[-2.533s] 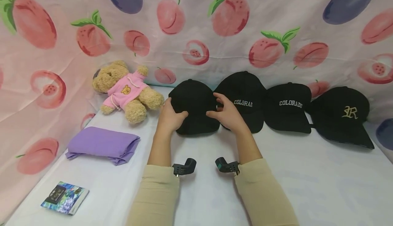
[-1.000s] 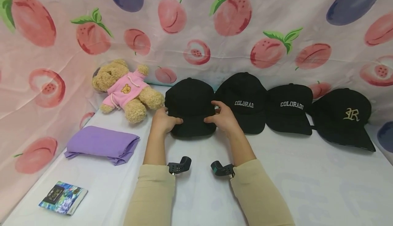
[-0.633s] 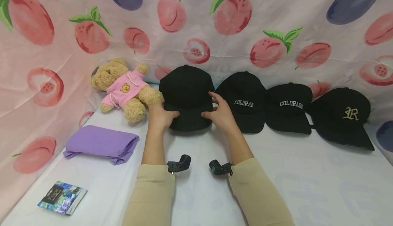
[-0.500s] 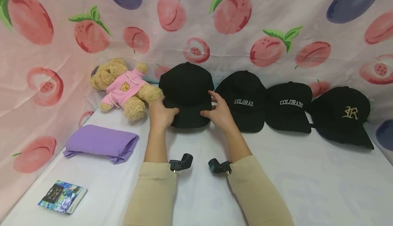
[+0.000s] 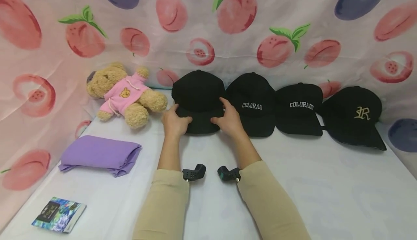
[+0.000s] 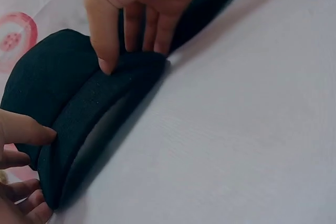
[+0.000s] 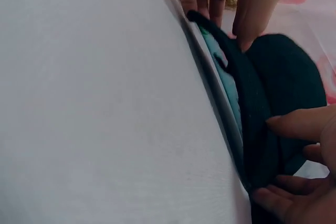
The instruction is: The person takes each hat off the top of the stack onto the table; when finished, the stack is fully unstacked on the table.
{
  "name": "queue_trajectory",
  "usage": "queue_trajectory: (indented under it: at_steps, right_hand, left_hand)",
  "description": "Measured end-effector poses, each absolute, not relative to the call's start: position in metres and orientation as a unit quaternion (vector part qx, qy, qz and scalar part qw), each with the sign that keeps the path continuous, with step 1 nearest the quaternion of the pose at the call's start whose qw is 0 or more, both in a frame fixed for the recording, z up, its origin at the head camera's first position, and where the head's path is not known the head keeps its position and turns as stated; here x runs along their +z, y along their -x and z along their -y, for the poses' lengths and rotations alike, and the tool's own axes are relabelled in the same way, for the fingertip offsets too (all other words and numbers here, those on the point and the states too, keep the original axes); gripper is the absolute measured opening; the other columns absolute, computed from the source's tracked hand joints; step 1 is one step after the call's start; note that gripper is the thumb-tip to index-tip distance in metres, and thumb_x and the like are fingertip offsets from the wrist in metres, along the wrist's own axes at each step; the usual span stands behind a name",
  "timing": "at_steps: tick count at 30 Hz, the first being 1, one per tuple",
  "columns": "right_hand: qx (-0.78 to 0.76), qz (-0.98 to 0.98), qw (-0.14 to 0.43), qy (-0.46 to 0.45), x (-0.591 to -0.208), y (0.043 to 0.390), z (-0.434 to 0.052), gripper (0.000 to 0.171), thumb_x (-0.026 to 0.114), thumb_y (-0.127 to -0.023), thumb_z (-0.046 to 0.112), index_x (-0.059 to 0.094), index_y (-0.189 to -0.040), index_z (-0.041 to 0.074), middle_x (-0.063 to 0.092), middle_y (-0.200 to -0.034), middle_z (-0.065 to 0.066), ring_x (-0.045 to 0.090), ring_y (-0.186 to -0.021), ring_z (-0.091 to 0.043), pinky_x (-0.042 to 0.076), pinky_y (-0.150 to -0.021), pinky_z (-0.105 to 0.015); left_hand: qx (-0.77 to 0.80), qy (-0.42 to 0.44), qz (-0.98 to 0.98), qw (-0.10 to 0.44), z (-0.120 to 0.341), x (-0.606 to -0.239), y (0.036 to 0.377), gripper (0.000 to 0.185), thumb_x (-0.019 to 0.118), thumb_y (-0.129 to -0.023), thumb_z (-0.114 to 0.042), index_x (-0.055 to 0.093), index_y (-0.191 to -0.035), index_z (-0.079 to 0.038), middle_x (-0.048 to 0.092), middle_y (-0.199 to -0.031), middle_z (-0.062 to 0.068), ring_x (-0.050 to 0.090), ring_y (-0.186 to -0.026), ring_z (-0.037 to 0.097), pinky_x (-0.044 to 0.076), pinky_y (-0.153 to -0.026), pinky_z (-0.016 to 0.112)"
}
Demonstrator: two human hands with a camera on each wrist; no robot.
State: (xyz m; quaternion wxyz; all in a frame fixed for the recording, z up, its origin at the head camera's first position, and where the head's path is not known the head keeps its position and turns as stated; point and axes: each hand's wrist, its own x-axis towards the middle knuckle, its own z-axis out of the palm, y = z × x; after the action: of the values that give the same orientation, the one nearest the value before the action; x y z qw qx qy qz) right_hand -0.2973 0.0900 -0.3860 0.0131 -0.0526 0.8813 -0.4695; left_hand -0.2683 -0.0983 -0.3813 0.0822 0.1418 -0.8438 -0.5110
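A plain black baseball cap (image 5: 198,91) is at the left end of a row of caps, its brim toward me. My left hand (image 5: 176,123) pinches the left side of the brim, thumb on top and fingers underneath. On the other side my right hand (image 5: 230,121) pinches the brim the same way. In the left wrist view the brim of the cap (image 6: 94,98) tilts up a little at its front edge. The right wrist view shows a gap under the cap (image 7: 294,77), with a teal patch visible inside.
To the right stand two black COLORADO caps (image 5: 251,91) (image 5: 299,97) and a black cap with gold letters (image 5: 355,106). A teddy bear (image 5: 127,95) in pink lies at the left, near a folded purple cloth (image 5: 101,153) and a small patterned packet (image 5: 58,214). Fruit-print fabric (image 5: 234,51) hangs behind.
Both hands moved from the cap's sides to its brim, raised the cap and shifted it left, then brought it lower beside the neighbouring cap. The head view has turned slightly right.
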Motion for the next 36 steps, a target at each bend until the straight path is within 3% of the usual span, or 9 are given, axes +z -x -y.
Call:
queue_trajectory:
  at_steps: [6,16,25,36]
  right_hand:
    - [-0.451,-0.891,0.022,0.038,-0.385,0.297,-0.088,0.091,0.076,-0.091,0.014,0.024,-0.165,0.019,0.044,-0.159,-0.019,0.040,-0.148,-0.038,0.036,-0.120,-0.052]
    - [-0.472,-0.880,0.020,0.042,-0.389,0.297,-0.089,0.092,0.077,-0.090,0.012,0.025,-0.165,0.021,0.042,-0.157,-0.018,0.046,-0.137,-0.039,0.042,-0.113,-0.054]
    - [-0.481,-0.876,0.008,0.037,-0.389,0.294,-0.092,0.088,0.078,-0.088,0.009,0.033,-0.162,0.021,0.043,-0.156,-0.019,0.046,-0.141,-0.039,0.042,-0.114,-0.053]
    - [-0.482,-0.875,-0.012,0.050,-0.389,0.291,-0.094,0.069,0.075,-0.090,0.011,0.049,-0.153,0.015,0.047,-0.153,-0.019,0.048,-0.137,-0.038,0.042,-0.113,-0.052]
  left_hand:
    - [-0.528,-0.135,0.834,0.085,0.094,-0.389,0.272,0.076,0.074,-0.087,-0.007,0.043,-0.156,-0.004,0.037,-0.161,0.025,0.026,-0.152,0.043,0.028,-0.124,0.049]
    - [-0.519,-0.152,0.837,0.086,0.091,-0.391,0.271,0.075,0.074,-0.087,-0.009,0.043,-0.156,-0.004,0.038,-0.157,0.026,0.028,-0.150,0.042,0.027,-0.125,0.047]
    - [-0.551,-0.138,0.816,0.104,0.090,-0.392,0.273,0.074,0.073,-0.085,-0.003,0.045,-0.154,-0.002,0.039,-0.157,0.024,0.033,-0.150,0.034,0.028,-0.125,0.043]
    - [-0.514,-0.131,0.841,0.106,0.083,-0.395,0.273,0.066,0.066,-0.092,-0.011,0.044,-0.155,-0.007,0.036,-0.159,0.022,0.031,-0.150,0.039,0.029,-0.124,0.049]
